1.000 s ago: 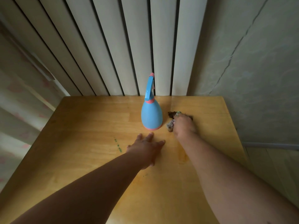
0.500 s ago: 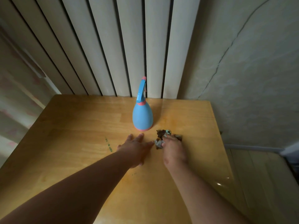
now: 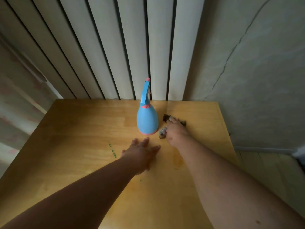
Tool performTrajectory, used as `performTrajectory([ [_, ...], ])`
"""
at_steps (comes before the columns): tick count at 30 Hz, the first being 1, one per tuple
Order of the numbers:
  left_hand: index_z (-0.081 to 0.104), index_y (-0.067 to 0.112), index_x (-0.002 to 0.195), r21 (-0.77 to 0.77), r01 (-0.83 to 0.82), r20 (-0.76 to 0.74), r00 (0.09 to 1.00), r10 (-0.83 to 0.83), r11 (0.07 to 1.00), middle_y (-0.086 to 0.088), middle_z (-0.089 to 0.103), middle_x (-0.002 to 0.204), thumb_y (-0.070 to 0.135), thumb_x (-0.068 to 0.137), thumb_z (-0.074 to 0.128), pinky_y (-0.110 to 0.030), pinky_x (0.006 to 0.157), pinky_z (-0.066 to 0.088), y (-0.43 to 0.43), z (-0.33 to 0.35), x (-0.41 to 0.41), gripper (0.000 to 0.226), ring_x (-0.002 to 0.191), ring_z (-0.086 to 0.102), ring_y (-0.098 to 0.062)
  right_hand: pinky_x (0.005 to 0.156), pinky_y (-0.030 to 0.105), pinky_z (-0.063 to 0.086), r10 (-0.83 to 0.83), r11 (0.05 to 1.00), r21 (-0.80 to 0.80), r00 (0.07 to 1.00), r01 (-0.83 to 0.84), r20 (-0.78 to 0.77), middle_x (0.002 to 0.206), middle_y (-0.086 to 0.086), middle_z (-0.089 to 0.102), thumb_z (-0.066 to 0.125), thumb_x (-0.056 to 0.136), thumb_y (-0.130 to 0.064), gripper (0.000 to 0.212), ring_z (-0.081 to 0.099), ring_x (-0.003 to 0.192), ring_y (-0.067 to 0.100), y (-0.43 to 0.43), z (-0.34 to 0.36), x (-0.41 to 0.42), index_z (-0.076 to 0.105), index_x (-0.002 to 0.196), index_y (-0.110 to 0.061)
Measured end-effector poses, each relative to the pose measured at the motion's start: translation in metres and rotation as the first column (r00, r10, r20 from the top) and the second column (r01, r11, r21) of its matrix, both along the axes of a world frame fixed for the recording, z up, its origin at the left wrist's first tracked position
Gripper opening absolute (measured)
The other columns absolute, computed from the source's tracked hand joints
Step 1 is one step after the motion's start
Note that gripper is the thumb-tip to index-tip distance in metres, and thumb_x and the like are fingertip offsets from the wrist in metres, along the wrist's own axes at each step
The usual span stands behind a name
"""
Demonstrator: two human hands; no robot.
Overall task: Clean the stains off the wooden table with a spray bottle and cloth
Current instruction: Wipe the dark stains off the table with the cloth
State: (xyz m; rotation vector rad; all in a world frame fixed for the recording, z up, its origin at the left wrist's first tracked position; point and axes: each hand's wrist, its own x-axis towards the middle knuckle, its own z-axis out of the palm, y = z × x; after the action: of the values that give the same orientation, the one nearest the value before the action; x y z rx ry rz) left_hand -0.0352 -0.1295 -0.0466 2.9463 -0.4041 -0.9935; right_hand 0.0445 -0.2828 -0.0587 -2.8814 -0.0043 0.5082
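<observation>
Wooden table, seen from the head camera: a person leans over its honey-coloured top with both bare arms stretched out. The right hand presses a cloth down on the wood, the fingers curled over the bunched fabric. Most of the cloth is hidden under the palm. A pale, mottled wad pokes out at the thumb side, and a dark, ragged edge shows just past the fingertips and to the outer side of the hand.

Just beside that hand, on its thumb side, a spray bottle stands upright. It has a light blue, egg-shaped body, a pink base ring and collar, and a blue trigger head tipped in pink. Whether it touches the cloth cannot be told.

The left hand lies flat on the table, fingers straight and slightly spread, holding nothing. Its fingertips stop short of the bottle's base. Left of this hand runs a short line of green marks. A faint orange-brown stain lies between the two wrists. Pale vertical slats back the far edge of the table, and a grey wall rises on the right.
</observation>
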Motion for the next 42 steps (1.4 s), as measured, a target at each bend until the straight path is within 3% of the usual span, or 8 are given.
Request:
performTrajectory([
  [4, 0.011, 0.054, 0.15, 0.003, 0.003, 0.004, 1.0, -0.003, 1.0, 0.006, -0.007, 0.165, 0.02, 0.087, 0.071, -0.067, 0.109, 0.029, -0.001, 0.003, 0.001, 0.094, 0.149, -0.006, -0.04, 0.121, 0.031, 0.009, 0.006, 0.999, 0.039, 0.997, -0.009, 0.072, 0.162, 0.005, 0.009, 0.043, 0.099, -0.007, 0.058, 0.006, 0.149, 0.022, -0.005, -0.011, -0.024, 0.02, 0.152, -0.007],
  [10, 0.009, 0.055, 0.15, 0.012, 0.016, 0.015, 1.0, -0.016, 1.0, 0.005, -0.007, 0.165, 0.025, 0.086, 0.073, -0.066, 0.11, 0.029, 0.002, -0.006, 0.003, 0.095, 0.149, -0.003, -0.042, 0.118, 0.024, 0.01, -0.036, 0.99, 0.138, 0.998, 0.028, 0.06, 0.16, 0.005, 0.019, 0.048, 0.093, 0.002, 0.061, 0.012, 0.148, 0.019, -0.019, -0.01, -0.062, 0.029, 0.15, -0.009],
  [21, 0.005, 0.058, 0.149, 0.028, 0.016, 0.046, 0.999, -0.018, 0.999, 0.006, -0.006, 0.165, 0.027, 0.085, 0.073, -0.065, 0.107, 0.035, 0.005, -0.014, 0.002, 0.098, 0.149, -0.001, -0.041, 0.119, 0.025, 0.012, -0.169, 0.963, 0.239, 0.97, 0.125, 0.175, 0.159, 0.0, 0.023, 0.039, 0.093, 0.008, 0.059, 0.012, 0.148, 0.013, -0.015, -0.023, -0.143, 0.034, 0.148, -0.011],
  [27, 0.007, 0.058, 0.148, 0.004, 0.008, 0.042, 0.999, -0.008, 1.0, 0.007, -0.005, 0.165, 0.027, 0.084, 0.074, -0.064, 0.11, 0.032, 0.005, -0.014, 0.003, 0.098, 0.15, -0.001, -0.038, 0.118, 0.024, 0.009, -0.074, 0.982, 0.187, 0.979, 0.037, 0.191, 0.158, 0.002, 0.025, 0.048, 0.091, 0.003, 0.059, 0.014, 0.148, 0.016, -0.022, -0.018, -0.124, 0.035, 0.147, -0.011],
  [35, 0.006, 0.057, 0.149, 0.011, 0.038, 0.052, 0.998, -0.038, 0.999, 0.004, -0.003, 0.166, 0.03, 0.084, 0.074, -0.061, 0.11, 0.034, 0.006, -0.015, 0.005, 0.097, 0.149, 0.003, -0.04, 0.119, 0.025, 0.009, -0.126, 0.981, 0.171, 0.968, 0.089, 0.217, 0.158, 0.003, 0.025, 0.038, 0.095, 0.003, 0.052, 0.014, 0.148, 0.018, -0.016, -0.026, -0.087, 0.036, 0.146, -0.008],
  [42, 0.009, 0.057, 0.149, -0.023, 0.031, 0.058, 0.998, -0.03, 0.999, 0.004, -0.002, 0.166, 0.029, 0.083, 0.075, -0.062, 0.11, 0.032, 0.007, -0.02, 0.005, 0.098, 0.149, 0.001, -0.041, 0.12, 0.031, 0.013, -0.1, 0.992, 0.091, 0.976, 0.083, 0.196, 0.158, 0.006, 0.025, 0.047, 0.092, -0.002, 0.056, 0.016, 0.147, 0.022, -0.007, -0.023, -0.054, 0.035, 0.146, -0.008],
])
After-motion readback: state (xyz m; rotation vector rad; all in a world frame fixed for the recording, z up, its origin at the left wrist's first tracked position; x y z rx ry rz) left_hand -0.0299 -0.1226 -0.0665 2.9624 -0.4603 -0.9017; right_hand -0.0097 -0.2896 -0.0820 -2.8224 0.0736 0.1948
